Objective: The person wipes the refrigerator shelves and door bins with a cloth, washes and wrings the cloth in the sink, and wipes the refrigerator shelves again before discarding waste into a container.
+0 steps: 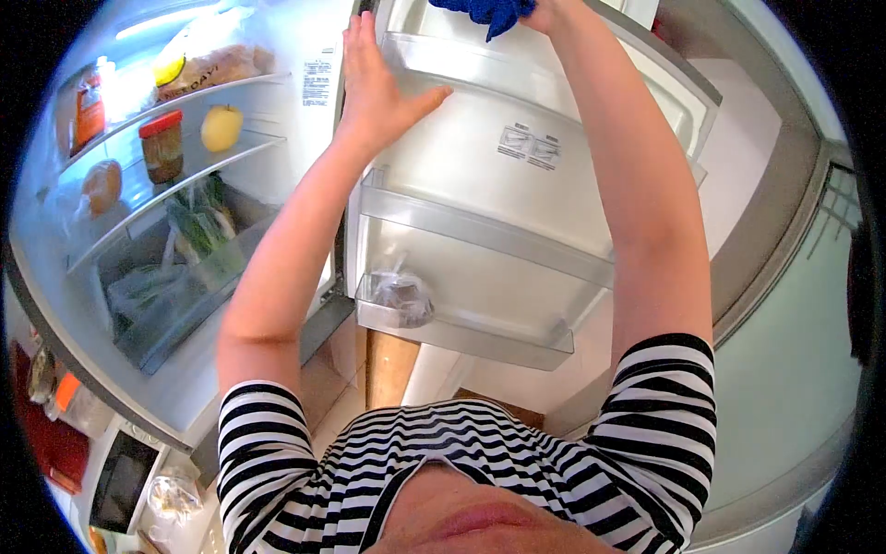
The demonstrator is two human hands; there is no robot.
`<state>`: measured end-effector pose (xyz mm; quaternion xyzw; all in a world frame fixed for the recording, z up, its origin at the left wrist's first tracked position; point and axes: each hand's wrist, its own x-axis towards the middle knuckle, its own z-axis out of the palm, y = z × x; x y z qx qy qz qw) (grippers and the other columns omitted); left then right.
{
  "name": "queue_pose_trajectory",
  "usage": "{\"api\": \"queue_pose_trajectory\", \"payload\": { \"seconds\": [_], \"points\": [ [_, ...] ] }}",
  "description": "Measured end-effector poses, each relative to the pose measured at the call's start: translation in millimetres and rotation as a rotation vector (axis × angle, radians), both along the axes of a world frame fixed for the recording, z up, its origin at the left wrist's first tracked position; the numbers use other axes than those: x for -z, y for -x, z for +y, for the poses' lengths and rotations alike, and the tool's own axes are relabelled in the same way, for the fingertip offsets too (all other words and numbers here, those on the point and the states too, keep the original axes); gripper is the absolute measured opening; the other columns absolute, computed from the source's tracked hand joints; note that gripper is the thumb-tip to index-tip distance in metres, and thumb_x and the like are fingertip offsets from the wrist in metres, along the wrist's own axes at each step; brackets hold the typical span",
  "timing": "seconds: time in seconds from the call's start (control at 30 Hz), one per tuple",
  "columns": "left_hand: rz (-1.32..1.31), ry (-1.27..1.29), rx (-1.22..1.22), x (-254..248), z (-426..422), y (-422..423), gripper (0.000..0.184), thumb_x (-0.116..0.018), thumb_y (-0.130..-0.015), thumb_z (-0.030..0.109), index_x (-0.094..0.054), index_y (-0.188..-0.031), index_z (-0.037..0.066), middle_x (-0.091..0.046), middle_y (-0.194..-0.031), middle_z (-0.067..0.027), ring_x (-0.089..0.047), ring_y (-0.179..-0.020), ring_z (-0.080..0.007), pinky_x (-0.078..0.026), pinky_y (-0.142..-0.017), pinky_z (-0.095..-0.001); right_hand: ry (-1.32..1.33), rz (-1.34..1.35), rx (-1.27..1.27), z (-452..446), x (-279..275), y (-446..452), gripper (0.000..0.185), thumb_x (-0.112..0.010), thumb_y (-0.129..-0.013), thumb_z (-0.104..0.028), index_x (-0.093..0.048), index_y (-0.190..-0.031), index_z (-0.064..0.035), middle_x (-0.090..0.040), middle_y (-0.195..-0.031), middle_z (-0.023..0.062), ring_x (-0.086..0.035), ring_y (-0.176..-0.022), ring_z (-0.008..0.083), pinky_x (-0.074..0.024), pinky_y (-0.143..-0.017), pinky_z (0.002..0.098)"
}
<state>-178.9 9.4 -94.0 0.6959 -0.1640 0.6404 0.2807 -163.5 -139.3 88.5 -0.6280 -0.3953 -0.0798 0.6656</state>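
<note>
My left hand [378, 102] is raised at the hinge side of the open fridge door [443, 152], its fingers stretched up and the thumb spread to the side. Whether its fingers touch the door edge I cannot tell. At the top edge of the view, my right hand [551, 15] grips a dark blue cloth [489, 13] by the upper part of the door. Most of that hand is cut off by the frame. Below it runs a clear door shelf [461, 66], and a second clear door shelf [480, 226] sits lower down.
Inside the fridge are a red-lidded jar [162, 152], a yellow apple [221, 128], bagged bread [217, 72] and a drawer of leafy vegetables [198, 222]. The lowest door shelf [489, 342] holds a plastic bag [400, 297]. A microwave [125, 480] stands lower left.
</note>
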Motion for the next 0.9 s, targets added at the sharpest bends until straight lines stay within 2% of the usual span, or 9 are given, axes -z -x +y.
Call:
{"api": "queue_pose_trajectory", "payload": {
  "seconds": [0.07, 0.2, 0.27, 0.53, 0.6, 0.67, 0.7, 0.8, 0.9],
  "points": [
    [-0.193, 0.031, 0.058, 1.6, 3.4, 23.2, 0.098, -0.070, -0.072, 0.018, -0.004, -0.140, -0.003, -0.014, -0.143, -0.0250, -0.014, -0.134, -0.0360, -0.017, -0.108, -0.0428, 0.002, -0.078, -0.027, 3.2, 4.5, 18.1, 0.030, -0.040, -0.092, -0.022, -0.059, -0.093, 0.0004, -0.064, -0.086, 0.0116, -0.064, -0.072, 0.0199, -0.0541, -0.065, 0.0325],
    [-0.031, 0.600, 1.085, -8.0, 5.6, 79.7, 0.069, -0.057, -0.077, 0.005, -0.025, -0.139, 0.007, -0.030, -0.137, -0.0216, -0.032, -0.127, -0.0333, -0.031, -0.100, -0.0433, 0.004, -0.257, -0.261, 12.4, 42.3, 33.1, 0.035, -0.043, -0.093, -0.028, -0.058, -0.107, 0.0004, -0.062, -0.099, 0.0110, -0.060, -0.090, 0.0177, -0.0470, -0.084, 0.0297],
    [0.123, 0.413, 1.203, -3.8, 18.9, 86.7, 0.036, -0.059, -0.087, 0.027, -0.050, -0.118, 0.012, -0.059, -0.108, -0.0029, -0.057, -0.099, -0.0149, -0.049, -0.084, -0.0379, 0.108, -0.516, -0.268, 18.8, 63.1, 36.2, 0.038, -0.042, -0.093, -0.029, -0.058, -0.109, 0.0011, -0.062, -0.100, 0.0100, -0.058, -0.092, 0.0165, -0.0442, -0.087, 0.0285],
    [-0.008, 0.383, 0.514, 10.4, 8.0, 124.5, 0.025, -0.065, -0.082, 0.021, -0.060, -0.098, 0.003, -0.063, -0.083, -0.0032, -0.059, -0.074, -0.0136, -0.047, -0.069, -0.0235, 0.474, -0.584, 0.311, 19.7, 117.3, 52.2, 0.035, -0.036, -0.093, -0.025, -0.059, -0.099, 0.0013, -0.062, -0.098, 0.0210, -0.060, -0.085, 0.0334, -0.0469, -0.075, 0.0406],
    [-0.054, -0.042, -0.105, 29.4, -29.7, 133.9, 0.042, -0.066, -0.081, 0.023, -0.051, -0.112, -0.001, -0.053, -0.106, -0.0169, -0.053, -0.097, -0.0275, -0.044, -0.082, -0.0328, 0.421, -1.179, 0.598, 35.3, 137.6, 5.0, 0.039, -0.032, -0.093, -0.028, -0.057, -0.097, 0.0020, -0.061, -0.091, 0.0251, -0.058, -0.088, 0.0396, -0.0455, -0.079, 0.0456],
    [-0.204, -0.114, -0.196, 44.4, -69.9, 141.8, 0.052, -0.067, -0.079, 0.017, -0.045, -0.123, 0.001, -0.051, -0.111, -0.0170, -0.049, -0.107, -0.0303, -0.036, -0.095, -0.0370, 0.283, -0.688, 0.397, 25.6, 145.1, 19.5, 0.033, -0.036, -0.093, -0.027, -0.054, -0.109, -0.0034, -0.059, -0.103, 0.0239, -0.059, -0.089, 0.0375, -0.0443, -0.083, 0.0461],
    [-0.166, -0.120, -0.155, 49.6, -70.3, 134.6, 0.065, -0.068, -0.073, 0.009, -0.038, -0.130, 0.003, -0.040, -0.125, -0.0189, -0.042, -0.116, -0.0340, -0.032, -0.100, -0.0386, 0.129, -0.241, 0.019, 10.2, 148.3, 40.2, 0.036, -0.044, -0.093, -0.030, -0.055, -0.109, -0.0002, -0.062, -0.093, 0.0095, -0.059, -0.083, 0.0179, -0.0470, -0.081, 0.0309],
    [-0.096, -0.185, -0.199, 41.3, -59.1, 125.4, 0.064, -0.064, -0.068, -0.002, -0.041, -0.128, 0.005, -0.044, -0.124, -0.0192, -0.043, -0.116, -0.0351, -0.032, -0.100, -0.0391, 0.115, -0.018, -0.075, -25.8, 155.7, 83.5, 0.040, -0.039, -0.092, -0.037, -0.059, -0.100, -0.0026, -0.063, -0.093, 0.0137, -0.060, -0.090, 0.0247, -0.0451, -0.084, 0.0366],
    [-0.231, -0.208, -0.222, 6.1, -34.5, 104.7, 0.052, -0.057, -0.065, -0.008, -0.053, -0.114, 0.006, -0.056, -0.107, -0.0180, -0.054, -0.105, -0.0335, -0.043, -0.091, -0.0380, 0.216, -0.573, 0.036, -83.5, 158.6, 72.2, 0.036, -0.046, -0.090, -0.034, -0.058, -0.104, -0.0028, -0.062, -0.101, 0.0127, -0.058, -0.095, 0.0245, -0.0439, -0.084, 0.0363]
  ]
}}
